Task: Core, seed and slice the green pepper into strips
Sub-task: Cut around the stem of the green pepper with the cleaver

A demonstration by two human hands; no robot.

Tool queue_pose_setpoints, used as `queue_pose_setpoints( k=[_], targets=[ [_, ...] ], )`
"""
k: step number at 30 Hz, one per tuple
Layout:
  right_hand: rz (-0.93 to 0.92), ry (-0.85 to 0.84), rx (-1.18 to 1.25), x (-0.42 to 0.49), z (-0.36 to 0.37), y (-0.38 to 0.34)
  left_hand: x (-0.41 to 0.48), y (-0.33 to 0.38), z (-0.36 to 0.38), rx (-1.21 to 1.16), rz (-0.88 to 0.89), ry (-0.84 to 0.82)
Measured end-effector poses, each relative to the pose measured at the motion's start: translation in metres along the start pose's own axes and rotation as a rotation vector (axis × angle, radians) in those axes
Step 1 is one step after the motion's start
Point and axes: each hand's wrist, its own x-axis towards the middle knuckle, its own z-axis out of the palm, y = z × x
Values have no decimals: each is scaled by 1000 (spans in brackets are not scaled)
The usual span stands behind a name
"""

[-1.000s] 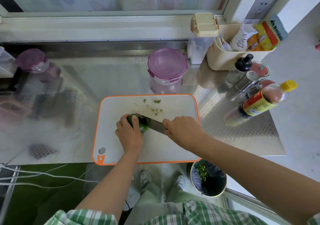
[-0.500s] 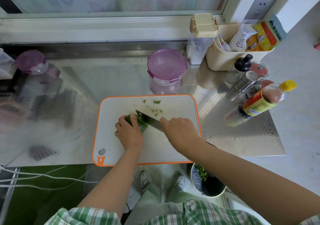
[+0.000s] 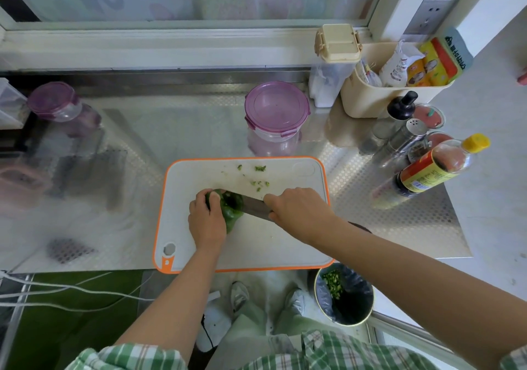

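My left hand (image 3: 206,221) grips the green pepper (image 3: 232,211); my right hand (image 3: 298,210) clasps the knife (image 3: 255,206), its tip seemingly inside the cavity. I'd cut shallowly, fingertips tucked.

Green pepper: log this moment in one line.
left hand grips green pepper | right hand holds knife, blade at pepper | on cutting board

A glossy green pepper (image 3: 232,208) lies on a matt white plastic cutting board (image 3: 285,244) over a shiny, dimpled metal counter (image 3: 385,212).
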Motion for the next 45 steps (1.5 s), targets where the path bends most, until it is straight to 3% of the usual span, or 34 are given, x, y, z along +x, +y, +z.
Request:
queue_pose_setpoints(
  k=[10,17,22,26,28,34,45],
  targets=[
    [92,-10,-11,1,8,-30,-3,10,11,88,-54,75],
    [199,88,44,4,3,4,2,5,-3,37,-36,-1],
    [120,36,113,-3,3,5,4,-11,-14,-104,41,-72],
    [108,28,122,-6,12,-2,3,-12,-16,-152,-31,-168],
    [106,31,126,-7,16,-4,-2,-19,-19,-117,61,-215],
    [83,19,96,-12,10,1,-12,-23,-18,-155,205,-203],
    [74,27,33,-21,12,-5,-2,-6,-4,-13,126,-135]
  ],
)
